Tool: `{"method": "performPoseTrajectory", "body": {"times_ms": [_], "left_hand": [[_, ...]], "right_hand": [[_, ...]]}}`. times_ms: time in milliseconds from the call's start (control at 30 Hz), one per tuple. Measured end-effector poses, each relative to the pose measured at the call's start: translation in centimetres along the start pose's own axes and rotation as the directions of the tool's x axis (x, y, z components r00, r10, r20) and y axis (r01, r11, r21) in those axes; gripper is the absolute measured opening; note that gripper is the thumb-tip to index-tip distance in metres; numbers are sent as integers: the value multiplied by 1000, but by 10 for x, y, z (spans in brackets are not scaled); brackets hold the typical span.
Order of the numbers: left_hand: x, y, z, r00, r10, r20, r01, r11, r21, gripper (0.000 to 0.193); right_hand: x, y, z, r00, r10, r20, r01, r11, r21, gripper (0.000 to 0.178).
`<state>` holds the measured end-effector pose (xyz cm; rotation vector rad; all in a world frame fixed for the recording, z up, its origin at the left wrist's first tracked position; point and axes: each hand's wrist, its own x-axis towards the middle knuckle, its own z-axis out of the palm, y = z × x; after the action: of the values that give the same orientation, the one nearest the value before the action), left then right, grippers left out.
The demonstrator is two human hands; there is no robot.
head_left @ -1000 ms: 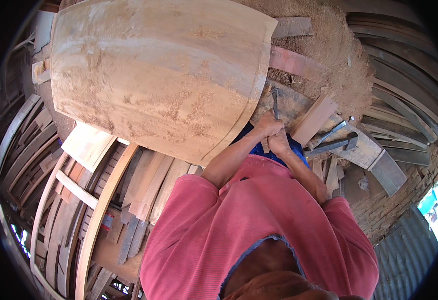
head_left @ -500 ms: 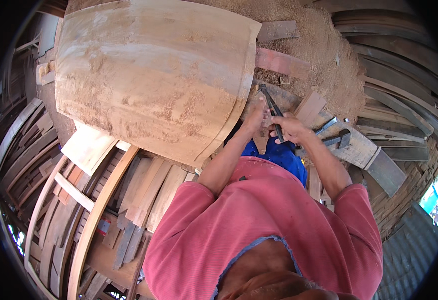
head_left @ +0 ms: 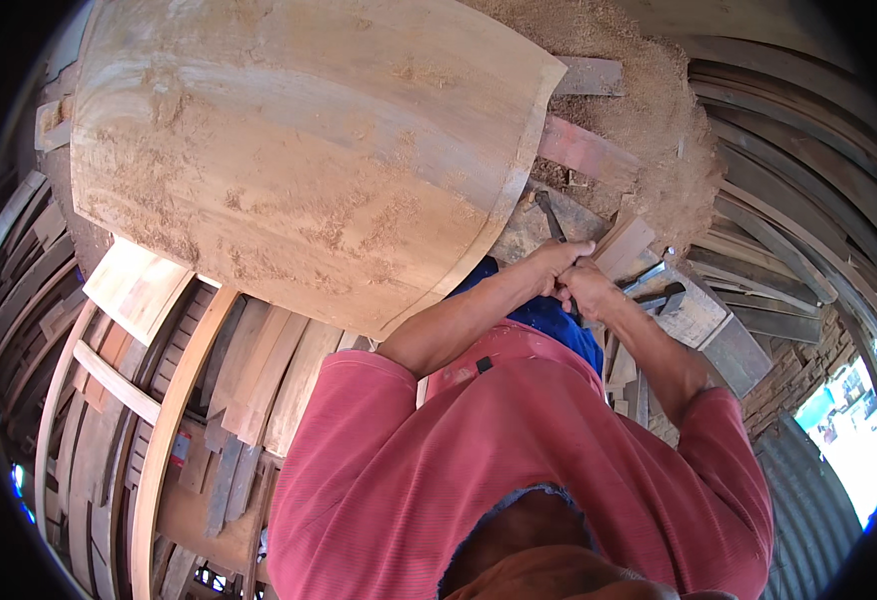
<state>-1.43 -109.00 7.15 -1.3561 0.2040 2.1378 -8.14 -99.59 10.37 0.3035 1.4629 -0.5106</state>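
Dark slender tool [head_left: 555, 226] gripped two-handed.
Left hand [head_left: 559, 262] and right hand [head_left: 587, 285]: fingers closed around shaft; upper end projects beyond them, near wooden panel [head_left: 309, 150].

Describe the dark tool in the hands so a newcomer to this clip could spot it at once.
Find the broad, shaving-strewn wooden panel filling the upper left. Right of its lower right edge, the left hand and right hand meet; the dark long-handled tool slants up-left from them to a thicker head. Unlike the black tool lying to their right, it is gripped.
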Motion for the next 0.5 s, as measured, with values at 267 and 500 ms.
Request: {"method": "performPoseTrajectory", "body": {"times_ms": [267,500], "left_hand": [[23,-33,-29,919,347,-187,-234,862,449,42],[53,-57,-43,801,568,-187,-292,644,707,34]], "right_hand": [[5,32,28,979,-138,-148,72,921,-383,28],[0,34,28,907,-414,-83,325,810,-487,40]]}}
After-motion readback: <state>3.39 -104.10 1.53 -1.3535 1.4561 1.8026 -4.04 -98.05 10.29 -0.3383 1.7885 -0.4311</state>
